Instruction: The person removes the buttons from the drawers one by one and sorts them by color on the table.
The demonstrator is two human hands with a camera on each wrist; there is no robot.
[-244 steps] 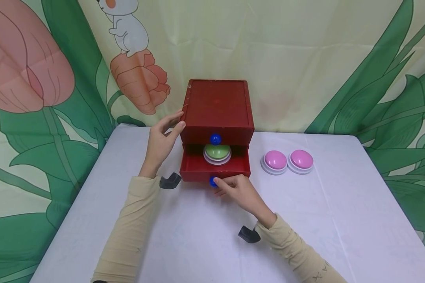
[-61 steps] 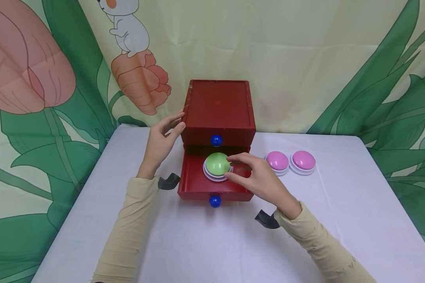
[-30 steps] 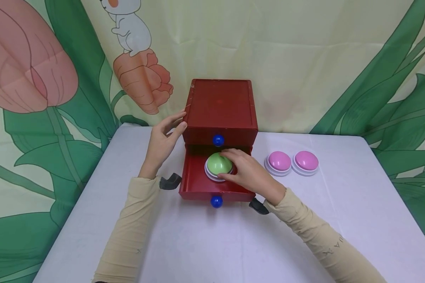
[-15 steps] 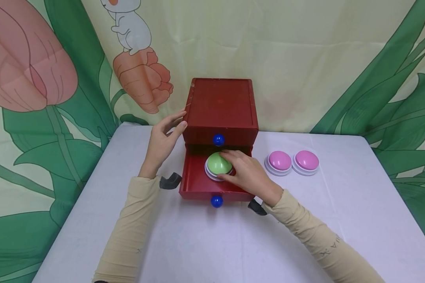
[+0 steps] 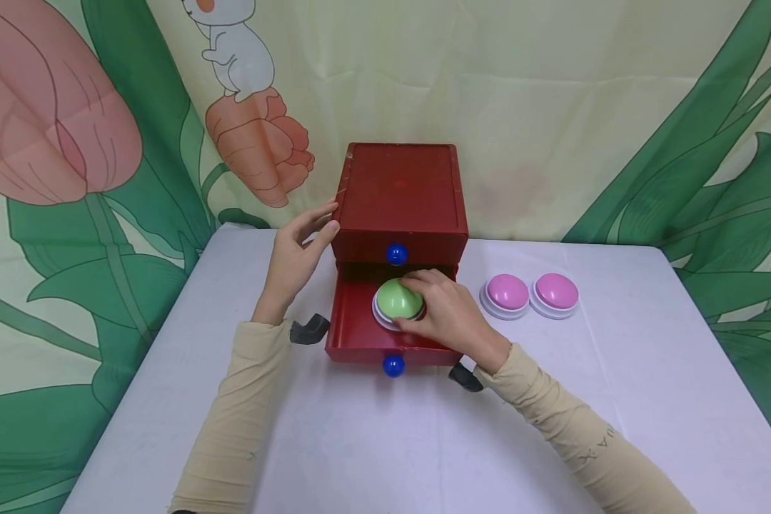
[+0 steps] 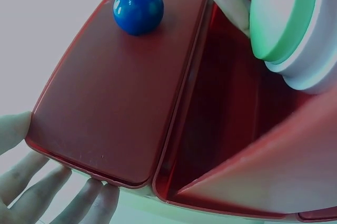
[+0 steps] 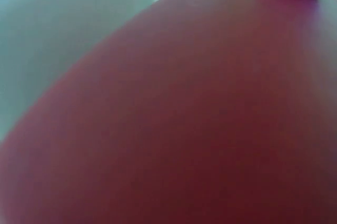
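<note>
One round green button (image 5: 397, 298), without long axis, is inside the drawer (image 5: 353, 332) midway between its side edges, gripped from the right by the nearer right hand (image 5: 452, 313); left hand (image 5: 293, 260), fingers loose, touches cabinet (image 5: 400, 189).

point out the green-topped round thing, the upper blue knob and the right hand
Green-topped round thing (image 5: 395, 299): head view, on its green dome.
Upper blue knob (image 5: 396, 255): head view, on its rounded front.
Right hand (image 5: 450, 311): head view, on the back of the hand.

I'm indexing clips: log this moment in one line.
right hand: grips green dome; left hand: touches red cabinet; lower drawer: open; pink domes: on table
</note>
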